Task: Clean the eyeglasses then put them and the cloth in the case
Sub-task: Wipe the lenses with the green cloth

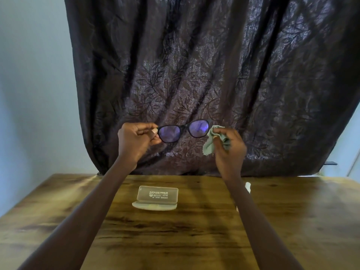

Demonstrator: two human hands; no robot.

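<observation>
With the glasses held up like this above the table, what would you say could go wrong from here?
1. The left hand pinches the eyeglasses only at one end of the frame, high above the wooden table; a slip in that grip would likely drop them.
2. The right hand holds the cloth bunched, so bare fingertips might smear the lens.
3. The open case lies right below and could get knocked.

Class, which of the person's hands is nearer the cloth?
Right. The right hand grips the cloth itself; the left hand is across the glasses, pinching their far end.
</observation>
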